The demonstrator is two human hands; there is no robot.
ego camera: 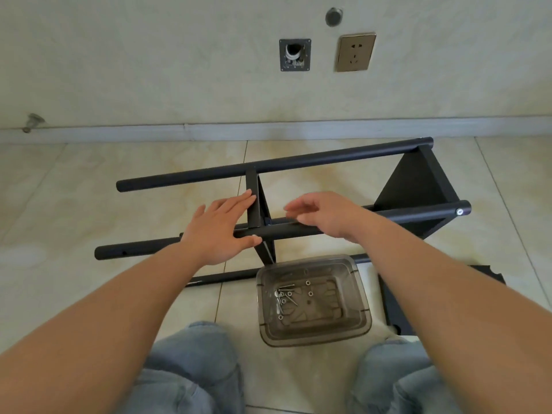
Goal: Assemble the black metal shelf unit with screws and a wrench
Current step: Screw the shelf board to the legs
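The black metal shelf unit lies on its side on the tiled floor. Its far pole (268, 164) and near pole (403, 215) run left to right, joined by a middle shelf panel (259, 204) and an end shelf panel (418, 180). My left hand (219, 230) lies on the near pole, straight fingers touching the middle panel's edge and thumb under the pole. My right hand (322, 215) hovers over the near pole just right of that panel, fingers loosely bent, holding nothing I can see. A clear plastic tub (358, 294) in front of me holds several screws (285, 295) and washers.
A third black pole (221, 277) lies on the floor under the frame. Another black panel (394, 300) lies at the right beside the tub. My knees in jeans are at the bottom edge. The wall with a socket (355, 52) stands behind the shelf.
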